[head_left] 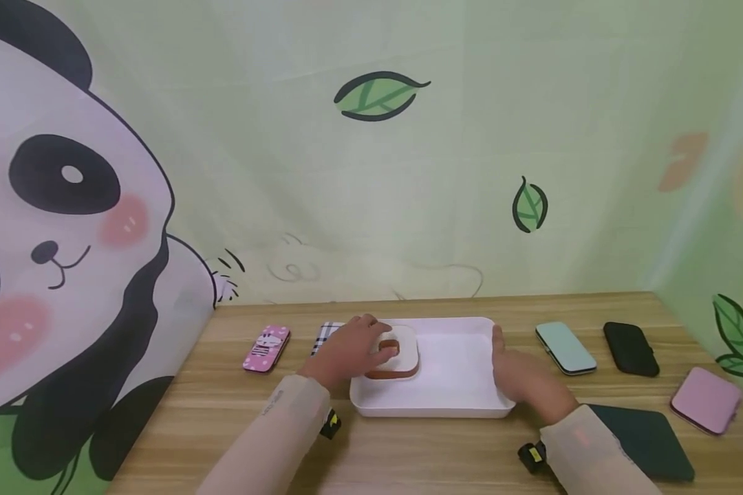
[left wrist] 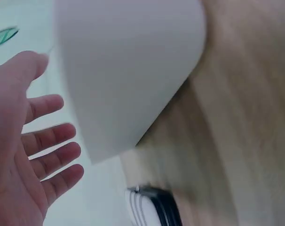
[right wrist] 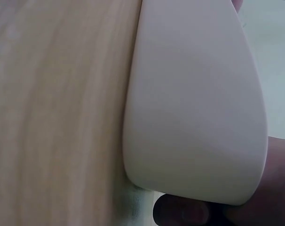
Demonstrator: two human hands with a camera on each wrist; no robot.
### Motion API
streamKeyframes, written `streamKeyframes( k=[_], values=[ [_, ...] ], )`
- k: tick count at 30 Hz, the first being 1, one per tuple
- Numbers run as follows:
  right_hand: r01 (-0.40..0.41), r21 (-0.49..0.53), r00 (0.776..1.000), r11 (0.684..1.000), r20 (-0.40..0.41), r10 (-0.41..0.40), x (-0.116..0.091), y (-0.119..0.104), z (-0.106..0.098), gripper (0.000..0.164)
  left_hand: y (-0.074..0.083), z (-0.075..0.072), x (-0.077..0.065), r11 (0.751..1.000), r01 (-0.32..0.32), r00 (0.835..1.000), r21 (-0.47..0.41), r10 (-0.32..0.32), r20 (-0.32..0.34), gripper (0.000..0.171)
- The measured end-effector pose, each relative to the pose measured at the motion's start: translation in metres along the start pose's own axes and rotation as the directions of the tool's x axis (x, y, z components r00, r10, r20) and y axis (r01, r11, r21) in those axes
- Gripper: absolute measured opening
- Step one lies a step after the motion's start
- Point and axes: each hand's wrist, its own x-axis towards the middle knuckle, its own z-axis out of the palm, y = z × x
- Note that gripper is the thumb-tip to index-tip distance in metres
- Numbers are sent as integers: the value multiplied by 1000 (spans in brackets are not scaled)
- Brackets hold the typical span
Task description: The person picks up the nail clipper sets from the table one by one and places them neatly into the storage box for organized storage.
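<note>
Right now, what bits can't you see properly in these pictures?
Head view: part of the plaid case, behind the left hand.
Head view: part of the white-and-brown square thing, under that hand.
Head view: part of the dark green thing, behind the right sleeve.
Right wrist view: much of the right hand, behind the white tray.

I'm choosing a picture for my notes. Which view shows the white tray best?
The head view: it shows most of the white tray, rim and inside, from above. Both wrist views show only parts of its outer wall, close up.
</note>
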Motion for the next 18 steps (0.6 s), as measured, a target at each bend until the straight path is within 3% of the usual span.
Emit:
streamKeyframes(
  k=[6,12,18],
  values=[
    [5,15,1000,1000,-2,-5,0,0,0,69,-19,-8,-1,999,44,994,-11,-45,-95,53],
    [9,12,1000,1000,-1,-9,-1,1,-1,70,-29,-16,-9,994,107,990,-20,-109,-90,50],
    [17,8,1000,1000,0,-17,-1,2,-1,71,-47,-12,-17,986,165,981,-34,-167,-96,52]
  ],
)
